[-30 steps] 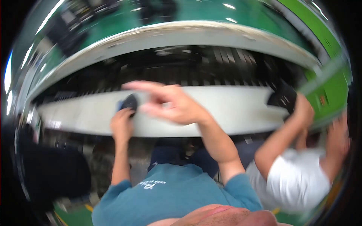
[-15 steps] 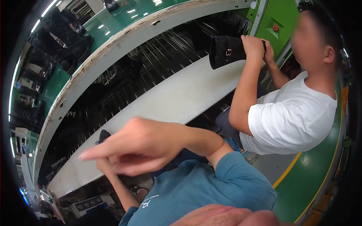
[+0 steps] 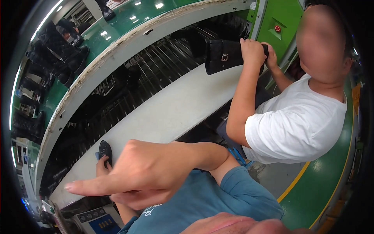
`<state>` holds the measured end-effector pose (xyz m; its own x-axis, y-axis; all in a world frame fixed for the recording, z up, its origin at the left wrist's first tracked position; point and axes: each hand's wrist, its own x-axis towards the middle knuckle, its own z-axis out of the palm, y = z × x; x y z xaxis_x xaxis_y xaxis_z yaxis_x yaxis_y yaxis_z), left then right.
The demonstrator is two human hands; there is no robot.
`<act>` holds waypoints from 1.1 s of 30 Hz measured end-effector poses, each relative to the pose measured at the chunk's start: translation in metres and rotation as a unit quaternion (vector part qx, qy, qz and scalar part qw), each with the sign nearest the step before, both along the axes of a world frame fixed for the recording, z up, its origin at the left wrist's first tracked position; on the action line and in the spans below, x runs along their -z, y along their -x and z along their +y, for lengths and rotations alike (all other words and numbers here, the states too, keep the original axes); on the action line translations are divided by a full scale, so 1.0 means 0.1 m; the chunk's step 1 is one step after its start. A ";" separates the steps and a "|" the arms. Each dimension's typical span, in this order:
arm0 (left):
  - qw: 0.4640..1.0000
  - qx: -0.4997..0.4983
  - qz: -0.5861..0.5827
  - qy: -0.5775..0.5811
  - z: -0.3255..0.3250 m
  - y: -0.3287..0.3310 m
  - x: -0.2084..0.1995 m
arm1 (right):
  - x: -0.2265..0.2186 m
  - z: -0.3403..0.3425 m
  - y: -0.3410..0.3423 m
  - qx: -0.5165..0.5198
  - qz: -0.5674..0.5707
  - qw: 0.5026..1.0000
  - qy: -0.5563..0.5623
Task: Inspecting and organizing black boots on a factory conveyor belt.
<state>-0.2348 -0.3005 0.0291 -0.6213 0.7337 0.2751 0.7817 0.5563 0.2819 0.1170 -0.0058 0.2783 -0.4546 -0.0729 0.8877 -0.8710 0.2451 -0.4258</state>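
My right hand [image 3: 146,167] is raised large in the foreground, its index finger stretched to the left and the other fingers curled under. It holds nothing. Partly hidden behind it, my left hand [image 3: 102,167] grips a black shoe sole [image 3: 104,149] above the left part of the white worktop [image 3: 167,113]. A bit of blue shows beside the sole. On the right, a person in a white T-shirt [image 3: 290,121] holds a black boot shaft [image 3: 218,58] with a metal buckle over the worktop's far end.
Behind the worktop runs a dark rack of metal rods [image 3: 156,66]. Above it curves a green shelf [image 3: 128,23] with a worn edge, where several black boots [image 3: 58,48] stand. A green machine panel [image 3: 269,23] with a red button is at the far right. A control box [image 3: 91,216] sits lower left.
My right hand has shifted slightly left and down, still pointing. More of the sole and my left hand now shows. The other person's head has turned toward me.
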 end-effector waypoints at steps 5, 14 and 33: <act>0.992 -0.018 0.126 -0.024 0.12 -0.24 -0.09 | 0.20 0.13 0.00 -0.032 -0.080 0.994 0.066; 0.788 0.171 -0.463 -0.369 0.98 -1.38 -0.83 | 2.27 0.42 -0.77 -0.102 -0.313 0.842 0.427; 0.867 0.174 -0.383 -0.266 1.60 -1.47 -0.01 | 1.91 0.06 -0.09 -0.081 -0.416 0.832 0.358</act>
